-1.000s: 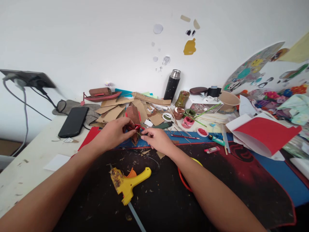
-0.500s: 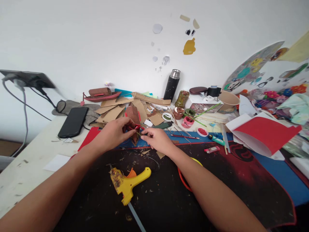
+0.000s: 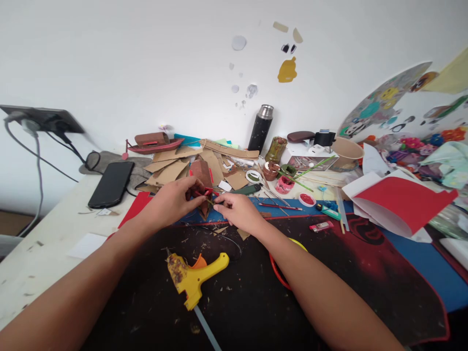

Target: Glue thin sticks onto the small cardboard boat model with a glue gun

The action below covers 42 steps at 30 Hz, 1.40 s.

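Note:
A small cardboard model (image 3: 201, 171) with a brown curved roof and red edges sits at the middle of the desk, its near end pointing toward me. My left hand (image 3: 182, 199) is at its near left side, thumb and fingertips pinched at a thin greenish stick (image 3: 210, 202). From the right, my right hand (image 3: 237, 209) pinches the other end of this stick between thumb and forefinger. The fingers partly hide the model's near half. Nearer to me, a yellow glue gun (image 3: 193, 278) lies on the dark mat (image 3: 248, 302).
Cardboard scraps (image 3: 170, 173) and a red model boat (image 3: 155, 146) lie behind. A black flask (image 3: 261, 127), paint jars (image 3: 284, 184) and brushes stand or lie back right. The phone (image 3: 111, 185) is left, red paper (image 3: 405, 202) right; my right forearm crosses a red ring (image 3: 280, 275).

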Each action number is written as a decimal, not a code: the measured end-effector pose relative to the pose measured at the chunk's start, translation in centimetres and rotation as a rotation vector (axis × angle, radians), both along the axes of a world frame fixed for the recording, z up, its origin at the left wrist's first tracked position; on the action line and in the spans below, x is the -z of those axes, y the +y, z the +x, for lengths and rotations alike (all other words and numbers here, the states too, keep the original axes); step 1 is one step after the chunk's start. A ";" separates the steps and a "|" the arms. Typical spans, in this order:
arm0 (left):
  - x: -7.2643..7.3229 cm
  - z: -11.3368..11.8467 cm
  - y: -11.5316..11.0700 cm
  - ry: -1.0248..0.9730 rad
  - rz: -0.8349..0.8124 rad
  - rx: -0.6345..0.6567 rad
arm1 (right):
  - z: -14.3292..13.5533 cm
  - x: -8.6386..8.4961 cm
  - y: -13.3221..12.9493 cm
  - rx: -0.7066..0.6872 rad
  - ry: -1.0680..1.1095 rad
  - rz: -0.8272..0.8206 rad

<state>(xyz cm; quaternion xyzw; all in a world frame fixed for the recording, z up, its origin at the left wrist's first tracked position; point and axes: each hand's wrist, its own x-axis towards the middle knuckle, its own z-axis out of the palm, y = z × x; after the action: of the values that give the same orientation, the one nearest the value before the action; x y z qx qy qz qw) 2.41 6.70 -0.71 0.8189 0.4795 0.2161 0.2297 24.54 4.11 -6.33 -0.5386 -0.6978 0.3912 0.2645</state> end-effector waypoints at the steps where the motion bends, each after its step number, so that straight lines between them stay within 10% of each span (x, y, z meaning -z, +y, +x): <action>1: 0.0 0.0 0.0 0.001 -0.002 0.000 | 0.0 0.0 0.0 0.000 0.003 0.001; 42: 1.5 -0.8 0.9 0.040 0.206 0.166 | 0.1 0.3 0.0 -0.016 0.051 -0.023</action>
<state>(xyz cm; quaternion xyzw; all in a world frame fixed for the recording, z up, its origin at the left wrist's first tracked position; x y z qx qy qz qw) 1.57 7.62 -2.23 0.8792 0.3897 0.2282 0.1519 24.63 4.14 -6.59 -0.5258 -0.6905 0.4150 0.2730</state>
